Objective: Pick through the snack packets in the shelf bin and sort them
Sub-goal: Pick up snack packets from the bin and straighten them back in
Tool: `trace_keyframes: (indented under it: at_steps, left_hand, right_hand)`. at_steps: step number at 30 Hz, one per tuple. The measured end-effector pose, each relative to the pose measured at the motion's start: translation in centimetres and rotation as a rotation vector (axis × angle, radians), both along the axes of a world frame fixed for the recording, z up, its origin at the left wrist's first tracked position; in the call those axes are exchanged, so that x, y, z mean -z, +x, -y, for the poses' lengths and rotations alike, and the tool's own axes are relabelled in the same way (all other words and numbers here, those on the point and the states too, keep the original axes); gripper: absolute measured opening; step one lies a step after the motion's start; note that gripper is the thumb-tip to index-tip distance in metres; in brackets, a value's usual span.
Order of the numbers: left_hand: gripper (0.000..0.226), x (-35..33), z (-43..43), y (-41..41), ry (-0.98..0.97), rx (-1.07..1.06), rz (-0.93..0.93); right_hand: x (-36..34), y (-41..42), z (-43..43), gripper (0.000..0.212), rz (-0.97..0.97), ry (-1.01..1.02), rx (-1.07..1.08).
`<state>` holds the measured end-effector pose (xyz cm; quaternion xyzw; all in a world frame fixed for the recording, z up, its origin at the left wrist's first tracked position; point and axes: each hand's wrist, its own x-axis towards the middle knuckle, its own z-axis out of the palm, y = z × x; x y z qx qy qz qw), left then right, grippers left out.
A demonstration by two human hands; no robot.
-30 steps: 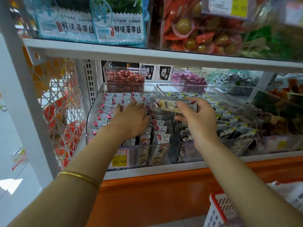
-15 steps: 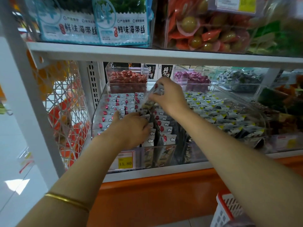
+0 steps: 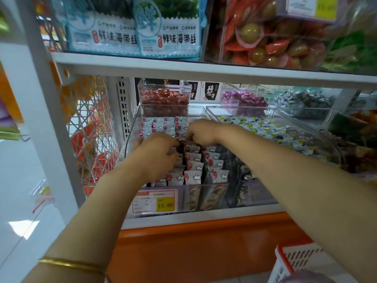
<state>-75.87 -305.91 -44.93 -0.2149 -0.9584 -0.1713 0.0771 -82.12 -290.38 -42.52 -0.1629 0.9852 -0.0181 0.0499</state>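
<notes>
A clear shelf bin [image 3: 204,192] holds several rows of white snack packets [image 3: 195,166] with red dots and cloud marks. Both hands are inside it, over the middle rows. My left hand [image 3: 157,154] has its fingers curled down among the packets. My right hand [image 3: 201,130] sits just behind and to the right, fingers curled and pinching a packet at the top of a row. The two hands nearly touch. The fingertips are hidden by the packets.
A neighbouring clear bin [image 3: 289,139] of black-and-white packets stands to the right. Small bins of red [image 3: 164,99] and purple [image 3: 244,99] sweets sit behind. The upper shelf [image 3: 204,70] hangs low overhead. A white wire rack [image 3: 91,139] is left, a red-rimmed basket [image 3: 295,260] lower right.
My right hand has come down from above the bin's back to the middle rows beside my left hand. The left hand has shifted slightly forward among the packets.
</notes>
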Motion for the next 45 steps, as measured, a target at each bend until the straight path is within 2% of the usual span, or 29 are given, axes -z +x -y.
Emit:
trace_keyframes:
  at_steps: [2,7,13,16,18,20,25,27,30,33,35,37,42,45]
  left_hand:
    - [0.028,-0.2,0.3,0.0,-0.019,-0.027,0.004]
    - [0.027,-0.4,0.6,0.1,-0.008,-0.040,0.015]
    - [0.028,-0.8,0.6,0.3,-0.001,-0.037,0.018]
    - [0.027,-0.6,0.7,0.5,0.058,-0.046,0.012]
    - [0.028,-0.6,0.8,0.6,0.094,-0.055,0.007]
    - [0.031,-0.7,0.8,0.7,0.128,-0.068,-0.016]
    - [0.042,-0.6,0.6,1.1,0.271,-0.132,-0.070]
    - [0.043,-0.5,0.5,1.5,0.335,-0.141,-0.086]
    - [0.044,-0.4,0.2,2.4,0.443,-0.127,-0.082]
    - [0.045,-0.3,0.0,3.6,0.627,-0.080,0.087]
    - [0.030,-0.3,0.0,4.3,0.771,-0.051,0.185]
    - [0.016,-0.3,0.1,4.8,0.908,-0.054,0.251]
    - [0.016,-0.1,0.6,5.3,1.085,-0.057,0.379]
    - [0.019,-0.3,0.6,5.6,1.322,-0.009,0.549]
  right_hand:
    - [-0.3,-0.4,0.1,0.042,-0.030,-0.067,0.013]
    - [0.3,-1.7,0.4,0.026,-0.222,-0.188,0.079]
    - [2.0,-3.2,1.2,0.015,-0.293,-0.042,0.092]
    - [1.7,-3.4,1.1,0.014,-0.276,-0.072,0.100]
    - [0.9,-2.8,0.7,0.014,-0.274,-0.193,0.094]
    - [0.0,-1.6,0.2,0.025,-0.328,-0.364,0.096]
    - [-0.2,3.3,-0.8,0.004,-0.642,-0.755,0.156]
    - [0.1,5.5,-1.2,0.003,-0.688,-0.926,0.187]
    - [0.3,8.4,-1.9,0.010,-0.561,-1.204,0.301]
    - [0.6,10.6,-2.4,0.015,-0.332,-1.524,0.359]
    - [1.0,11.8,-2.5,0.016,-0.190,-1.686,0.366]
    - [1.3,12.8,-2.5,0.018,-0.087,-1.784,0.376]
    - [1.3,13.8,-2.7,0.007,0.058,-1.937,0.391]
    - [1.5,14.0,-2.8,0.008,0.104,-1.959,0.371]
